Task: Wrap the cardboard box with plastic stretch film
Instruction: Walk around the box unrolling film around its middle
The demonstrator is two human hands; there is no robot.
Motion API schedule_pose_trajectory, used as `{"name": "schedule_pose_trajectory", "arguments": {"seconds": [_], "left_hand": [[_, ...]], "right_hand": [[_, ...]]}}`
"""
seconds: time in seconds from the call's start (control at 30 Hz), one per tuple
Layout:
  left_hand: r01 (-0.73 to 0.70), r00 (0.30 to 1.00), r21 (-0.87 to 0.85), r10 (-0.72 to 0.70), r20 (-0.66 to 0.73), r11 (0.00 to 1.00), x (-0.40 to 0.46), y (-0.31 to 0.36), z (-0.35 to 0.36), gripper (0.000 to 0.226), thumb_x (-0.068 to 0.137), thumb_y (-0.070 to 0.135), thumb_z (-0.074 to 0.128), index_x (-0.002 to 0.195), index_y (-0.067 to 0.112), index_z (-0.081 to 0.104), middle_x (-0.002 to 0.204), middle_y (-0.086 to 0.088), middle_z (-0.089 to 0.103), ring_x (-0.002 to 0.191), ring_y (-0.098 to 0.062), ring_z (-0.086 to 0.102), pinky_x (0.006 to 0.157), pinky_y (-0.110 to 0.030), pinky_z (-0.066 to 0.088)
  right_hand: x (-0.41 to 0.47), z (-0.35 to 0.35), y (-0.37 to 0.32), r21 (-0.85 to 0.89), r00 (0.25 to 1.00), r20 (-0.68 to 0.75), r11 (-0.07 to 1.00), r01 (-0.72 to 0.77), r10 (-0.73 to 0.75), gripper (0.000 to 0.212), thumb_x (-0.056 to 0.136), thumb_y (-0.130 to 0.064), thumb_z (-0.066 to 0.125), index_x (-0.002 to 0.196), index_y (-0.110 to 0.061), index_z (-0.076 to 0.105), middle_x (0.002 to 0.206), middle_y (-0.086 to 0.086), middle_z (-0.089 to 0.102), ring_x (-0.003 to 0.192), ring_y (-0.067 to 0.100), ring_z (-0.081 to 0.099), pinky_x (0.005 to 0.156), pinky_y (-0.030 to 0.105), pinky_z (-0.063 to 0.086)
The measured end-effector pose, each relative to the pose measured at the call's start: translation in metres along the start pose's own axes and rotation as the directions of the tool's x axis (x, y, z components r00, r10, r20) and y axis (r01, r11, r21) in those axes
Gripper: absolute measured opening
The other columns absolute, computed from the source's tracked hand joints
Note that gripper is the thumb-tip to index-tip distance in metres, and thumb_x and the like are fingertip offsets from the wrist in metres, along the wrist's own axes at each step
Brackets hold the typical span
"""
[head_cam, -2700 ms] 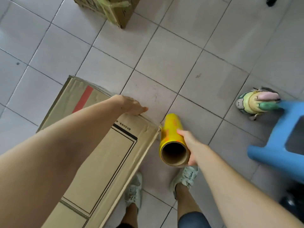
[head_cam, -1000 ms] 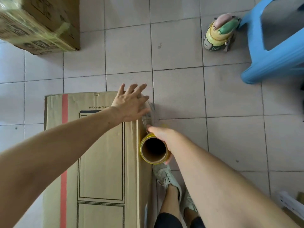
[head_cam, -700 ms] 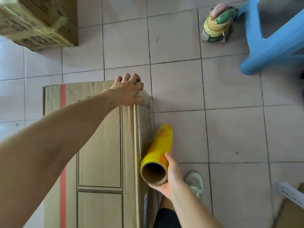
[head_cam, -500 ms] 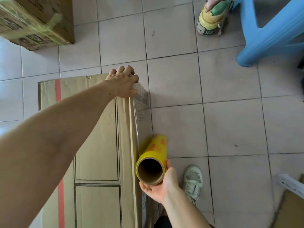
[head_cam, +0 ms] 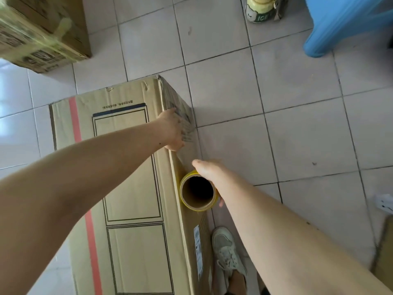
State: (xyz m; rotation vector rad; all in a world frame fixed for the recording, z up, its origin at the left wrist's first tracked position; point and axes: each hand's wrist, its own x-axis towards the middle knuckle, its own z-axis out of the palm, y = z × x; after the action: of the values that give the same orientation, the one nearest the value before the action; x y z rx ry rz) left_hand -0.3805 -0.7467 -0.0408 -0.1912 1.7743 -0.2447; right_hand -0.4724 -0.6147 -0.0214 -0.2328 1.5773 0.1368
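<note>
Roll [head_cam: 198,191] now upright beside box [head_cam: 131,188].

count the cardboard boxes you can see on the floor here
2. The large cardboard box lies in the centre-left under the left hand; a smaller film-wrapped box sits in the top-left corner. Brown cardboard at the right edge may be another.

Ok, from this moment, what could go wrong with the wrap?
1. The left hand alone seems to pin the film's start against the cardboard box side; if it slips, the film may peel off.
2. The right hand has a one-sided grip on the film roll; it could drop.
3. The shoe stands close beside the box, so stepping around risks a stumble.
</note>
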Motion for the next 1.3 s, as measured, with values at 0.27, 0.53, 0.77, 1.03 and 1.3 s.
{"name": "schedule_pose_trajectory", "arguments": {"seconds": [0.27, 0.53, 0.77, 1.03, 1.3], "left_hand": [[-0.02, 1.0, -0.022, 0.02, -0.016, 1.0, 0.017, -0.008, 0.015, 0.067, 0.095, 0.053, 0.01, 0.157, 0.032, 0.026, 0.161, 0.007, 0.032, 0.149, -0.02, 0.024, 0.121, -0.049, 0.014], [-0.062, 0.994, -0.058, 0.057, -0.09, 0.996, 0.023, -0.007, 0.018, 0.064, 0.095, 0.054, 0.012, 0.149, 0.037, 0.042, 0.15, 0.013, 0.047, 0.141, -0.018, 0.039, 0.118, -0.051, 0.02], [-0.242, 0.943, -0.02, 0.23, -0.241, 0.97, -0.016, 0.047, 0.014, 0.063, 0.102, 0.055, 0.007, 0.14, 0.033, 0.052, 0.144, 0.005, 0.055, 0.14, -0.019, 0.043, 0.122, -0.056, 0.007], [-0.141, 0.913, -0.043, 0.113, -0.393, 0.989, -0.025, 0.083, 0.034, 0.078, 0.097, 0.06, -0.003, 0.079, 0.027, 0.064, 0.088, 0.003, 0.07, 0.082, -0.016, 0.059, 0.096, -0.043, 0.04], [-0.08, 0.921, -0.022, 0.066, -0.384, 0.997, -0.026, 0.083, 0.028, 0.062, 0.102, 0.056, 0.006, 0.065, 0.026, 0.045, 0.085, 0.0, 0.067, 0.085, -0.018, 0.06, 0.093, -0.04, 0.036]], "right_hand": [[0.016, 0.049, 0.108, 0.659, 0.956, 0.243, 0.695, -0.286, 0.163, 0.08, 0.07, -0.058, 0.069, 0.137, -0.031, 0.034, 0.132, 0.016, 0.05, 0.11, 0.046, 0.053, 0.081, 0.064, 0.05], [0.003, 0.069, 0.165, 0.755, 0.879, 0.422, 0.449, -0.477, 0.224, 0.061, 0.088, -0.058, 0.053, 0.119, -0.005, 0.051, 0.107, 0.024, 0.066, 0.096, 0.042, 0.064, 0.088, 0.053, 0.051], [0.009, 0.033, 0.09, 0.195, 0.987, -0.163, 0.981, 0.023, 0.009, 0.042, 0.101, -0.022, 0.035, 0.139, -0.006, 0.046, 0.142, 0.017, 0.049, 0.128, 0.036, 0.048, 0.102, 0.043, 0.045], [0.045, 0.069, 0.092, 0.048, 0.998, 0.036, 0.998, 0.043, -0.045, 0.089, 0.081, -0.066, 0.05, 0.15, -0.013, 0.03, 0.153, 0.01, 0.036, 0.136, 0.033, 0.041, 0.112, 0.04, 0.034], [-0.001, 0.075, 0.193, 0.631, 0.935, 0.289, 0.694, -0.347, 0.205, 0.061, 0.084, -0.06, 0.056, 0.126, -0.018, 0.038, 0.129, 0.018, 0.053, 0.112, 0.043, 0.054, 0.095, 0.062, 0.046]]}}
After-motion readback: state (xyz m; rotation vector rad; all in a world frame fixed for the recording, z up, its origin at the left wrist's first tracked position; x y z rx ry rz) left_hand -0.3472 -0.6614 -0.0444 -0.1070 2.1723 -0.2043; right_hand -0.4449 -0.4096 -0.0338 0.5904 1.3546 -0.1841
